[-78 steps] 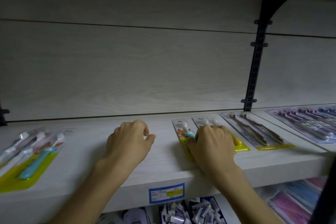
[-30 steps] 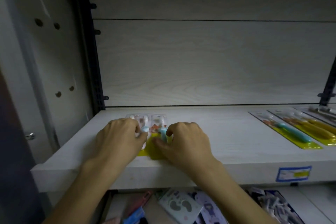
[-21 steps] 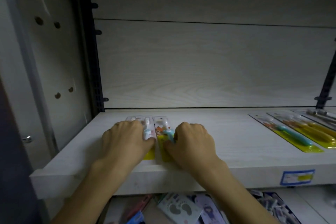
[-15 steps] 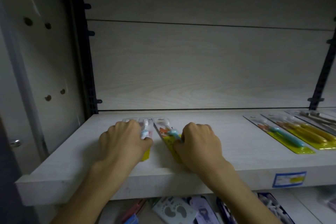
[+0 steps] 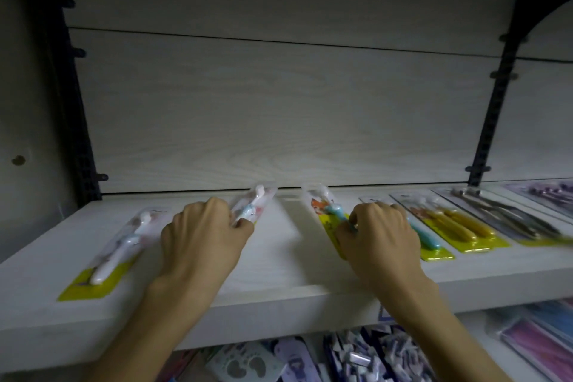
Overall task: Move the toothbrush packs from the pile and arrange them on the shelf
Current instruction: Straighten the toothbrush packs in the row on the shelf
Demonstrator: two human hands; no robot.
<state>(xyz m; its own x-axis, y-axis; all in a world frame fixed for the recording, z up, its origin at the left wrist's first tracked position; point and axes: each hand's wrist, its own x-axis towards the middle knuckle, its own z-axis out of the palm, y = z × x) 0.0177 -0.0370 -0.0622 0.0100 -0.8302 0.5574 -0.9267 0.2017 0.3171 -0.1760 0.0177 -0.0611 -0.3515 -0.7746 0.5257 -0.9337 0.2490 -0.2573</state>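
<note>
Both hands are on the pale wooden shelf (image 5: 273, 263). My left hand (image 5: 201, 236) grips a toothbrush pack (image 5: 254, 205) with a white and pale blue brush, its top pointing toward the back wall. My right hand (image 5: 381, 239) grips another pack (image 5: 325, 211) with a teal brush on a yellow card. One more pack (image 5: 114, 248) with a white brush lies flat at the shelf's left end. To the right of my right hand lie a teal-brush pack (image 5: 429, 239), a yellow-brush pack (image 5: 452, 223) and a dark-brush pack (image 5: 508, 217).
Purple packs (image 5: 548, 195) lie at the far right of the shelf. Black uprights (image 5: 486, 121) stand at the back right and back left (image 5: 77, 102). The shelf below holds assorted small packets (image 5: 356, 357) and pink and blue packs (image 5: 539, 338).
The hands have moved apart and to the right along the shelf, each carrying a pack. One pack has been left lying at the left end.
</note>
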